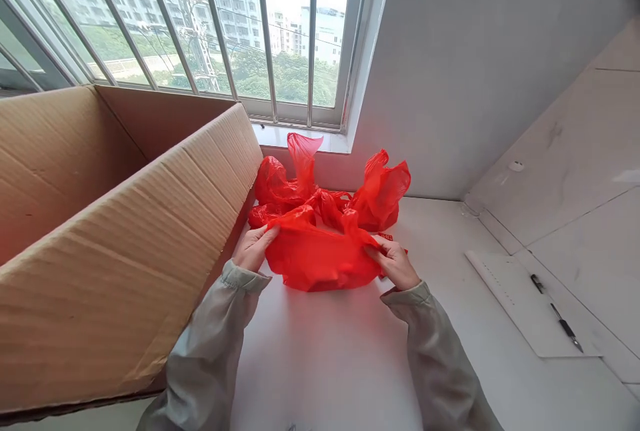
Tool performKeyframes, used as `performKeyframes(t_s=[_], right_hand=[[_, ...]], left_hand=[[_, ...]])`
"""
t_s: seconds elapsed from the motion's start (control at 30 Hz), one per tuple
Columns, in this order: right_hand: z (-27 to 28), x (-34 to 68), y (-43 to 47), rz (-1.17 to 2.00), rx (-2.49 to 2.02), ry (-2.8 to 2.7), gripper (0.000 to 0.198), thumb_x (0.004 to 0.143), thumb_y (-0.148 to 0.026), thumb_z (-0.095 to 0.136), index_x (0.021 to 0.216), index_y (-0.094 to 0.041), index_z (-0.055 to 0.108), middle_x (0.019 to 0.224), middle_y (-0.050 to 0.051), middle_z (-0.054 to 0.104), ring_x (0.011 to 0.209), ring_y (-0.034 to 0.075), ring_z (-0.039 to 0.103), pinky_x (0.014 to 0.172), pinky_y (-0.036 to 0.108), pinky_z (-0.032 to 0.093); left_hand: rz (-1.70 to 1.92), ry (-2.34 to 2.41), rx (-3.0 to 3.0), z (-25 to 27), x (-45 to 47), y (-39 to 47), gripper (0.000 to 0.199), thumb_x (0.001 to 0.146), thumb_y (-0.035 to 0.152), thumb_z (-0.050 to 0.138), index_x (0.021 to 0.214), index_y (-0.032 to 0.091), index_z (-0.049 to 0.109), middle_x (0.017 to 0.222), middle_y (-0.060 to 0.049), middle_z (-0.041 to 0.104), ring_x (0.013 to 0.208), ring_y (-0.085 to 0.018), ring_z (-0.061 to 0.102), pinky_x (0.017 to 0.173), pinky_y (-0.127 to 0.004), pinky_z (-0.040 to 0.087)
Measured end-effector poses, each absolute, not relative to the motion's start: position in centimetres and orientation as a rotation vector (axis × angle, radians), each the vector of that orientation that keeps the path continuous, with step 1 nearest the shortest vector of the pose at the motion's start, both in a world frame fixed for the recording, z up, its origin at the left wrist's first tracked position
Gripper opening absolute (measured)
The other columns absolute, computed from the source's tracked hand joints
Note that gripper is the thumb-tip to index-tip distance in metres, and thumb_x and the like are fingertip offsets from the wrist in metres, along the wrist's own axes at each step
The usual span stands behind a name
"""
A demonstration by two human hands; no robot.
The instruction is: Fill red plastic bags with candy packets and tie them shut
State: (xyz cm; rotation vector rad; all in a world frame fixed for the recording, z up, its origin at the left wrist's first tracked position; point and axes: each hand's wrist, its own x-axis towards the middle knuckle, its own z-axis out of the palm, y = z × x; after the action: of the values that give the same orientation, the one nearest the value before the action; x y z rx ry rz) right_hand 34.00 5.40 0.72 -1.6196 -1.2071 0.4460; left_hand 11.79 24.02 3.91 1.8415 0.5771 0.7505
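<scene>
A red plastic bag (325, 257) is stretched sideways between my two hands, above the white tabletop (320, 357). My left hand (254, 248) pinches its left edge, beside the cardboard box. At the opposite edge, my right hand (395, 261) grips the bag between thumb and fingers. Just behind it lie more crumpled red plastic bags (383, 194), with handles sticking up. A small red item with dark printing (386, 237) shows partly behind my right hand; I cannot make out what it is.
A large open cardboard box (150, 231) fills the left side. On the right, a white sheet of paper (530, 304) lies by the tiled wall, with a black pen (567, 328) and a black cap (537, 283) on it. A barred window (270, 37) is behind.
</scene>
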Motion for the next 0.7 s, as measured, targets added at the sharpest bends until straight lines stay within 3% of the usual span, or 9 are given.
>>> performKeyframes(t_s=[0.07,0.13,0.2,0.33,0.5,0.6,0.7], right_hand=[[1.0,34.0,5.0,0.452,-1.629,-1.225,0.031,0.086,-0.035,0.057,0.106,-0.017,0.072,0.103,0.008,0.073,0.097,0.024,0.066,0.088,0.038,0.051],[1.4,33.7,4.7,0.464,-1.631,-1.258,0.028,0.081,-0.032,0.064,0.102,-0.017,0.072,0.097,0.006,0.072,0.090,0.023,0.066,0.082,0.035,0.051],[2.0,33.2,4.5,0.475,-1.634,-1.289,0.023,0.078,-0.032,0.067,0.095,-0.017,0.072,0.087,0.004,0.071,0.081,0.021,0.065,0.075,0.032,0.051],[3.6,32.0,3.8,0.484,-1.554,-1.313,0.015,0.078,-0.033,0.071,0.077,-0.019,0.070,0.081,0.003,0.068,0.077,0.019,0.062,0.073,0.031,0.049],[5.4,32.0,1.8,0.422,-1.407,-0.864,0.018,0.083,-0.039,0.068,0.081,-0.021,0.068,0.079,0.002,0.064,0.074,0.016,0.062,0.065,0.027,0.050],[6.2,32.8,1.0,0.315,-1.421,-0.664,0.025,0.079,-0.040,0.072,0.096,-0.023,0.066,0.087,0.002,0.064,0.075,0.016,0.062,0.066,0.028,0.053],[6.9,33.0,0.3,0.189,-1.556,-0.585,0.051,0.074,-0.042,0.076,0.119,-0.026,0.059,0.107,0.005,0.062,0.084,0.019,0.062,0.065,0.033,0.056]], left_hand=[[0.753,0.520,1.949,4.9,11.4,23.5,0.053,0.087,0.055,0.057,0.118,0.013,0.065,0.108,-0.013,0.069,0.105,-0.030,0.063,0.092,-0.041,0.053],[0.765,0.453,2.066,5.8,11.1,22.6,0.065,0.074,0.042,0.074,0.131,0.016,0.057,0.118,-0.011,0.065,0.112,-0.029,0.059,0.101,-0.042,0.048],[0.784,0.379,2.168,6.4,11.1,21.5,0.070,0.067,0.032,0.079,0.132,0.021,0.058,0.121,-0.009,0.063,0.114,-0.028,0.056,0.105,-0.042,0.044],[0.781,0.234,2.301,7.2,10.8,20.1,0.019,0.079,0.022,0.063,0.092,0.024,0.076,0.102,-0.005,0.067,0.103,-0.024,0.059,0.099,-0.037,0.046],[0.714,0.066,2.171,9.6,9.0,19.7,0.009,0.078,0.021,0.067,0.073,0.022,0.074,0.092,-0.006,0.067,0.092,-0.022,0.060,0.085,-0.032,0.050],[0.582,0.039,2.066,11.1,8.3,18.8,0.024,0.078,0.036,0.071,0.059,0.022,0.064,0.080,-0.006,0.065,0.081,-0.023,0.056,0.082,-0.037,0.049],[0.411,-0.015,2.049,11.6,8.5,17.4,0.038,0.081,0.052,0.065,0.055,0.024,0.056,0.065,-0.004,0.062,0.067,-0.021,0.048,0.080,-0.040,0.047]])
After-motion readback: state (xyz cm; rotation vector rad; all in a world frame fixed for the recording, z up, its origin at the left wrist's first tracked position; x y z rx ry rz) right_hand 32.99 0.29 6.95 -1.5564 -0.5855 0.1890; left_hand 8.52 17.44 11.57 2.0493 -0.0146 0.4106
